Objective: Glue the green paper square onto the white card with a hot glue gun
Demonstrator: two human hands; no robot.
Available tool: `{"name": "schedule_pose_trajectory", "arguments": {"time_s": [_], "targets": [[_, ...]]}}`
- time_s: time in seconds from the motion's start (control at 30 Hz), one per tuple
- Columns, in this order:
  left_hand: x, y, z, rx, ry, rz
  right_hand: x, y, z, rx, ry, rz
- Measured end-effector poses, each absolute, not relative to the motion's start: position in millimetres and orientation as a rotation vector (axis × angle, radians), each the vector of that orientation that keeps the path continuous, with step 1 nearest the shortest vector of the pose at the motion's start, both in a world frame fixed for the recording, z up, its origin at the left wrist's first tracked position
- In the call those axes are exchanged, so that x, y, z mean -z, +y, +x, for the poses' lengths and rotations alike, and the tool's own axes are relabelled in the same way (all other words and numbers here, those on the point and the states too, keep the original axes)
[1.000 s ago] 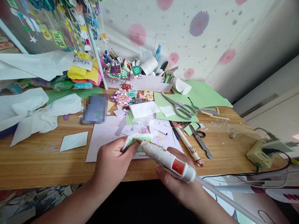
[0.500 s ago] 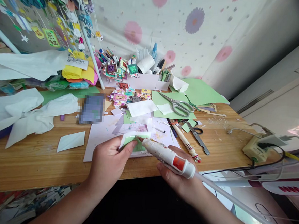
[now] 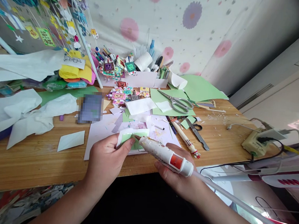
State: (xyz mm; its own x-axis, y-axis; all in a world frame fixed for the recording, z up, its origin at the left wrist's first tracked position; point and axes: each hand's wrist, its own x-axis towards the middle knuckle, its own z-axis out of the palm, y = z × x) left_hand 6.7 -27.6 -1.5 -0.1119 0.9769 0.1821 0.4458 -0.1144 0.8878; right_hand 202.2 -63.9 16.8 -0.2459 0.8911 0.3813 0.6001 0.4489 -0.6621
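The left hand [image 3: 105, 160] pinches the thin, bendy paper piece [image 3: 132, 138] by its edge while the right hand [image 3: 178, 177] grips the hard glue gun [image 3: 165, 155].

Bare wood lies open along the counter [image 3: 33, 165] front at the left, broken only by a white paper scrap [image 3: 71, 140]. Beyond it crumpled white paper [image 3: 31, 114] blocks the way — rightward, pens [image 3: 185, 139], scissors [image 3: 177, 103] and a power strip [image 3: 256, 144] with cords crowd the surface.
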Motion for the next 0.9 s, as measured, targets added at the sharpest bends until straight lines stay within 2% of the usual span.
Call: {"name": "schedule_pose_trajectory", "arguments": {"time_s": [0.43,0.7,0.9], "targets": [[-5,-34,7,-1.196,1.63,1.588,-9,-69,213,-0.559,-1.895,-1.306],[-7,-38,7,-1.221,1.67,1.666,-9,-74,219,-0.433,-1.872,-1.343],[-12,-42,12,-1.246,1.691,1.775,-19,-80,217,-0.572,-1.852,-1.276]]}}
